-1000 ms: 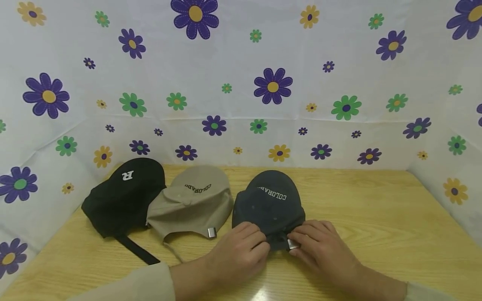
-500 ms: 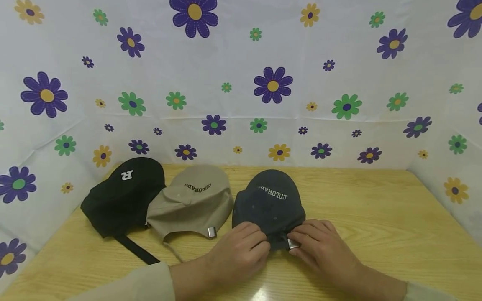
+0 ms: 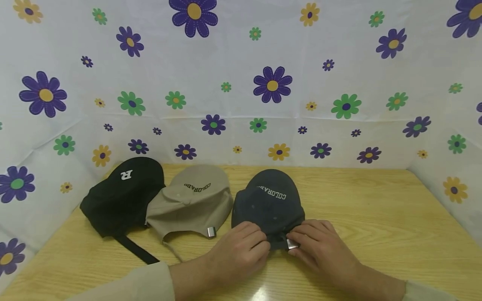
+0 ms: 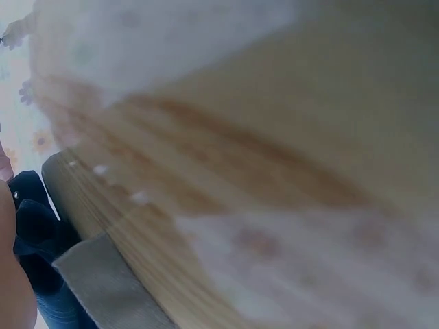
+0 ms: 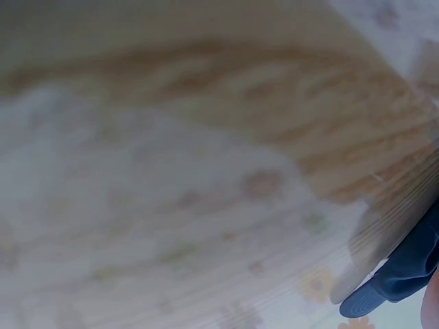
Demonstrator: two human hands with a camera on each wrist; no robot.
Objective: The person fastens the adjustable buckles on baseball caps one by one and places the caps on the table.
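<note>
A navy baseball cap [image 3: 260, 209] with COLORADO lettering lies on the table, its brim toward the back wall. At its near edge my left hand [image 3: 241, 251] grips the cap with curled fingers; their tips are hidden. My right hand [image 3: 324, 249] pinches the strap end by the silver metal buckle [image 3: 292, 243], and a short stretch of strap [image 3: 278, 242] shows between both hands. In the left wrist view the navy cap [image 4: 41, 233] and part of the left hand [image 4: 15, 274] appear at the edge. The right wrist view catches the cap [image 5: 401, 271] at its lower right.
Left of the navy cap lies a beige cap [image 3: 192, 209] with a metal buckle [image 3: 211, 232]. Touching it is a black cap [image 3: 126, 200] bearing an R, its strap [image 3: 137, 250] stretched toward the front. A flower-printed cloth [image 3: 241, 58] surrounds the wooden table [image 3: 369, 213].
</note>
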